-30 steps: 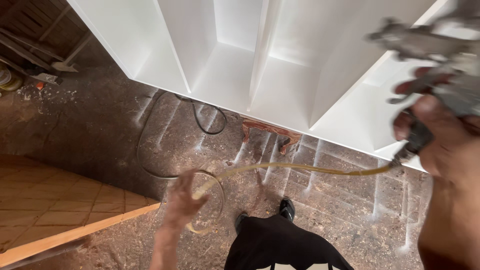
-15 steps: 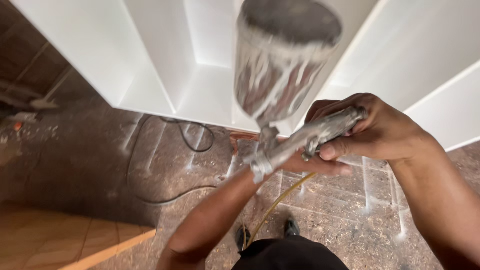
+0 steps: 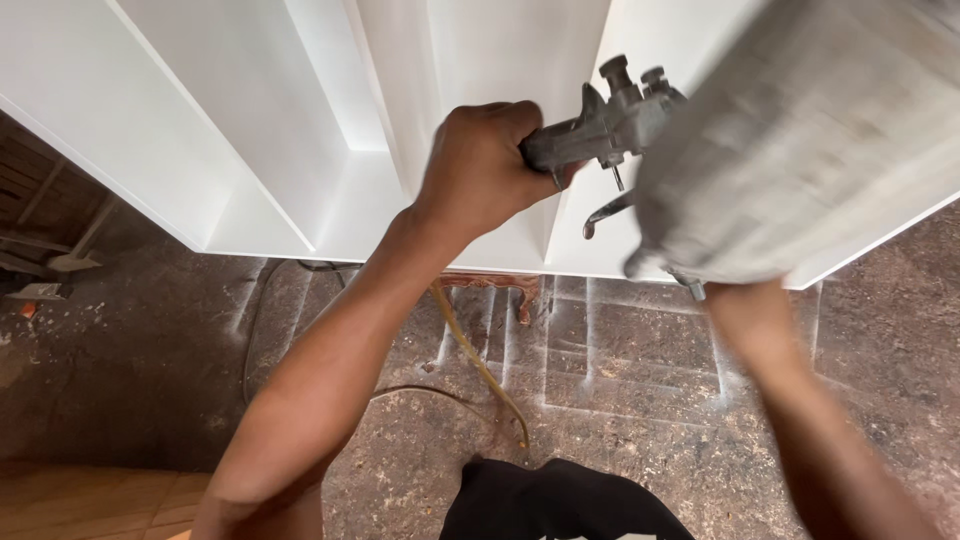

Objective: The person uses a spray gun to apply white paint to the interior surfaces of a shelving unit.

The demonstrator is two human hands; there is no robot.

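— Where was the spray gun (image 3: 610, 125)?
— At one o'clock, before the white shelving (image 3: 300, 110). The left hand (image 3: 480, 165) was clenched round its handle; the blurred cup (image 3: 800, 140) hid the right hand, grip unclear.
— And the hose (image 3: 480, 365)?
— On the floor (image 3: 620, 400), six o'clock.

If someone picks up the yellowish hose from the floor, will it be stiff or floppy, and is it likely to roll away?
The yellowish hose is probably floppy: it lies in loose curves on the speckled floor, so it would sag and trail when lifted. It seems light for its length, being thin. It is unlikely to roll far, since the bends should hold it. Where its upper end leads is hidden behind the left forearm.
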